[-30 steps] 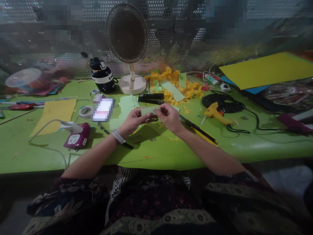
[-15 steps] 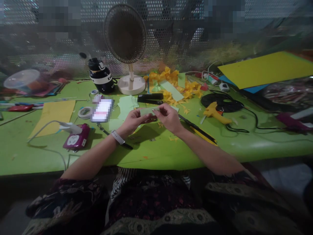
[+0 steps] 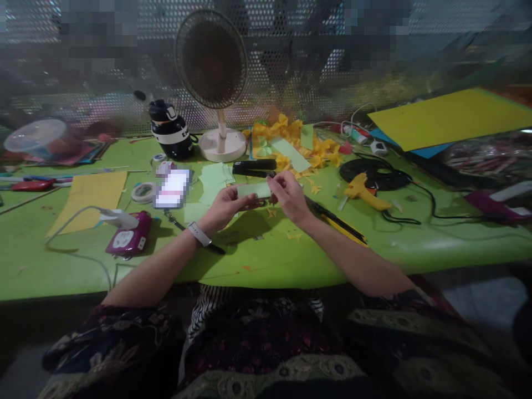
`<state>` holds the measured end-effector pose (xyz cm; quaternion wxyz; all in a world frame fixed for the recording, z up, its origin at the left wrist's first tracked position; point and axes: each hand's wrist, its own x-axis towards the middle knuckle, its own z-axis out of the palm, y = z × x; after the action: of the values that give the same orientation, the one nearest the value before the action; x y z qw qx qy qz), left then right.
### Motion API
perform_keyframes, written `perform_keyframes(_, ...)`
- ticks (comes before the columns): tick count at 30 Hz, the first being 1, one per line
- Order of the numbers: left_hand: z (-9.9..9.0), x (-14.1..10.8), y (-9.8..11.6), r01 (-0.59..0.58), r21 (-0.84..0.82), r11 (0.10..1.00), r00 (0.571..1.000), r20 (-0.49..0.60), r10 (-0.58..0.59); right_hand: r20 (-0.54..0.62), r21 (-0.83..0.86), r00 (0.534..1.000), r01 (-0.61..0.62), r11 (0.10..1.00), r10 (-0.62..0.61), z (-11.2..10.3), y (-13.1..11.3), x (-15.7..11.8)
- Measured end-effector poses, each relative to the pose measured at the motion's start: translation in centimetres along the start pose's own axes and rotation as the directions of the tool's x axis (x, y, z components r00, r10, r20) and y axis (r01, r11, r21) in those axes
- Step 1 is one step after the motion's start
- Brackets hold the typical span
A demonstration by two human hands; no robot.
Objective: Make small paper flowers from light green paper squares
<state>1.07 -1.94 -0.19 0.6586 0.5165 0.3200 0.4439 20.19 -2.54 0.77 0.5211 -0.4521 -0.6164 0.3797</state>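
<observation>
Between my hands is a small strip of pale green paper, held above the table. My left hand grips its left part, thumb on top and fingers beneath. At its right end my right hand pinches the paper's edge between thumb and fingertips. Pale green paper sheets lie in a loose pile just behind my left hand. Right behind the held strip rests a black stapler. A yellow-and-black cutter lies partly under my right forearm.
Orange paper flowers are heaped at the back, near a fan and a dark bottle. On the right lies a yellow glue gun with its cord. A phone, tape roll and purple power adapter sit left.
My right hand has shifted slightly right and its fingertips have risen to the strip's right end, so more of the paper shows. My left hand keeps its hold.
</observation>
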Motion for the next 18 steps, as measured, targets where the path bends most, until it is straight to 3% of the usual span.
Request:
perform_keyframes(5, 0.2, -0.1, 0.1, 0.013, -0.023, 1.000, 1.000, 0.022, -0.012, 0.115, -0.077, 0.993, 0.049, 0.996, -0.040, 0.0, 0.1, 0.1)
perform_keyframes(13, -0.7, 0.2, 0.5, 0.022, 0.031, 0.999, 0.999, 0.034, -0.023, 0.140, -0.083, 0.979, 0.160, 0.984, -0.147, -0.3, -0.2, 0.2)
perform_keyframes(15, -0.8, 0.3, 0.7, 0.027, 0.048, 0.998, 1.000, 0.010, -0.028, 0.118, -0.071, 0.983, 0.148, 0.987, -0.139, -0.5, -0.3, 0.3)
perform_keyframes(18, -0.9, 0.3, 0.9, 0.008, 0.064, 0.998, 1.000, -0.005, -0.007, 0.156, 0.011, 0.987, 0.022, 1.000, -0.023, -0.7, -0.4, 0.3)
